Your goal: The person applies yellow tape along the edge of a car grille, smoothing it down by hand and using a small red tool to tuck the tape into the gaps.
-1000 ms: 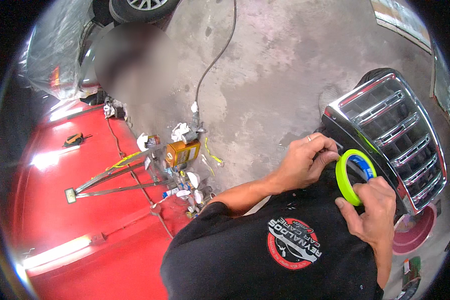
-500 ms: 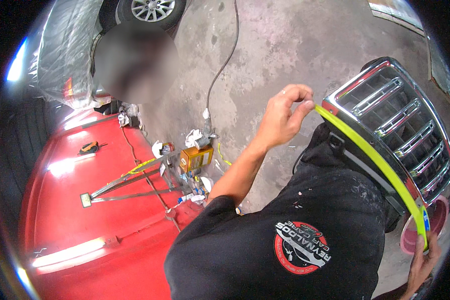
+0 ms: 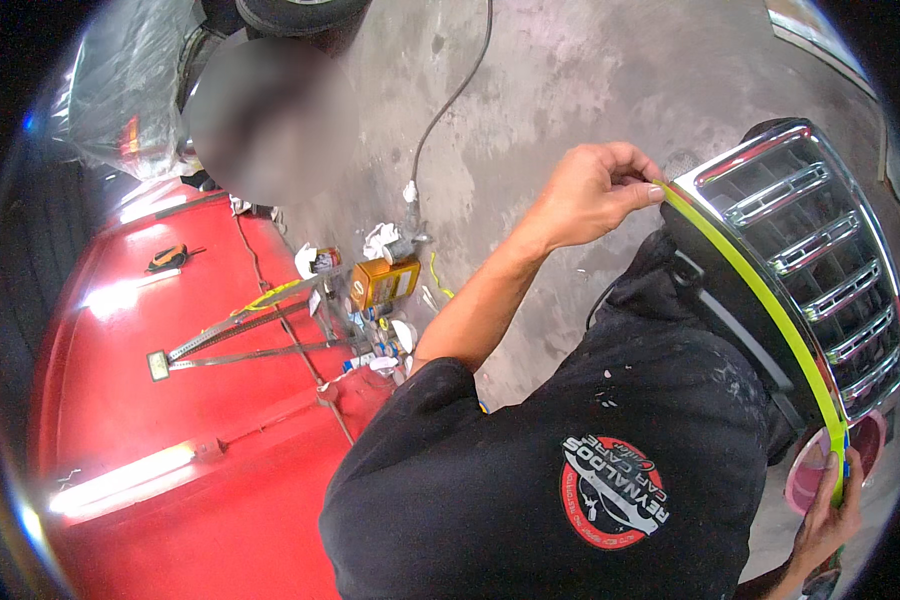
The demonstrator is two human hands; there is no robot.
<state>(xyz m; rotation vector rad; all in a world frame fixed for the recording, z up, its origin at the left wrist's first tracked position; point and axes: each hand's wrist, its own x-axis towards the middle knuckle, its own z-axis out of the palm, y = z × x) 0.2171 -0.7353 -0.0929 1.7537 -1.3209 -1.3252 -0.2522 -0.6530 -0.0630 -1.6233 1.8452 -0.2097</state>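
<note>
A chrome car grille with dark mesh stands on the right, its near edge toward my body. A strip of yellow-green masking tape is stretched along that edge. My left hand pinches the strip's end between thumb and fingers at the grille's upper corner. At the lower corner my right hand is closed around the tape roll, partly hidden by the fingers; a bit of blue shows on it. I cannot tell how firmly the strip sticks along its length.
A pink bucket sits below the grille. On the left, a red car panel carries a lit tube lamp, a metal frame and an orange-black tool. An orange can and clutter stand beside it. A cable crosses the concrete.
My left hand has moved right to the grille's corner with the tape end. My right hand has shifted slightly left with the roll. The strip now follows the grille's edge more closely.
</note>
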